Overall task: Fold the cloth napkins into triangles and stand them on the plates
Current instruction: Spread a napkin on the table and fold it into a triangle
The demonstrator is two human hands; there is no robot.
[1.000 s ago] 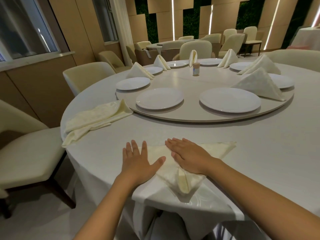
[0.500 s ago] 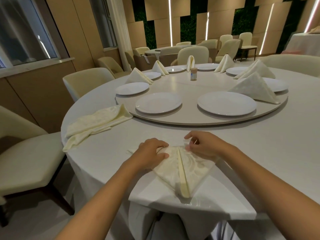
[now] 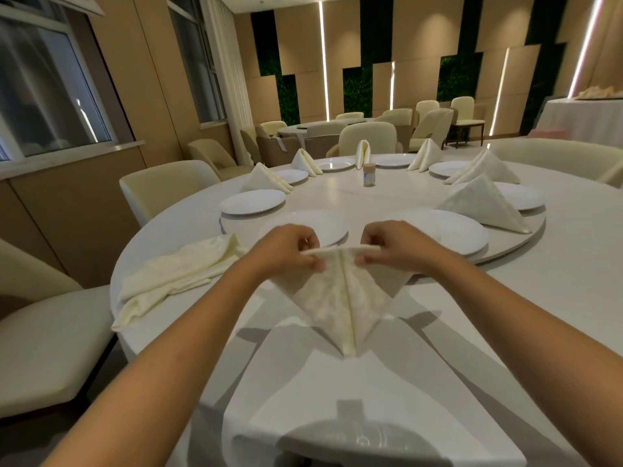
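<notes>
Two hands, left and right, pinch the folded napkin, hiding bare plates behind.

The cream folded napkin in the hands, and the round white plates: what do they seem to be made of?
Cream folded napkin: woven cloth, apparently damask; faint pattern, soft creases. Round white plates: probably glazed ceramic; smooth, slightly glossy surface.

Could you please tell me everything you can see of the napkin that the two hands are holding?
The folded napkin is cream cloth with a faint woven pattern, folded into a triangle with a centre crease down to its point. It is held above the table, point down and toward the person. The left hand and right hand each pinch its upper edge, either side of the crease.
</notes>
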